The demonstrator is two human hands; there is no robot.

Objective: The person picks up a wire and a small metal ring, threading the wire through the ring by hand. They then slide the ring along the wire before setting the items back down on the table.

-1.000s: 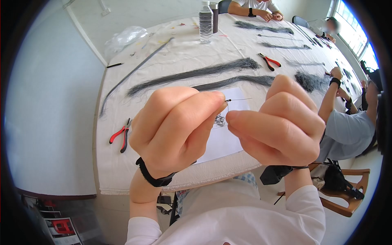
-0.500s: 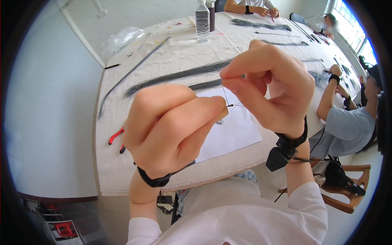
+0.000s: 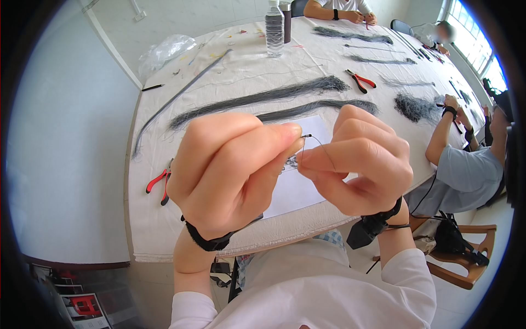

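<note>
My left hand is closed in a pinch over the white paper. From its fingertips pokes a small dark piece, perhaps metal; its exact kind is too small to tell. A thin dark strand curves from that piece down toward my right hand. Thumb and forefinger of my right hand are pressed together on the strand, just right of the left fingertips. Below, on the white paper, lie several tiny metallic bits, partly hidden by my hands.
Long grey fibre bundles lie across the cloth-covered table. Red-handled pliers rest at left, another pair of pliers farther back. A water bottle stands at the far side. Co-workers sit at the back and right.
My right hand has moved down from above the left fingertips to beside them. The strand now bends in a loop between the hands. The back pliers and the tangled fibre have come into view.
</note>
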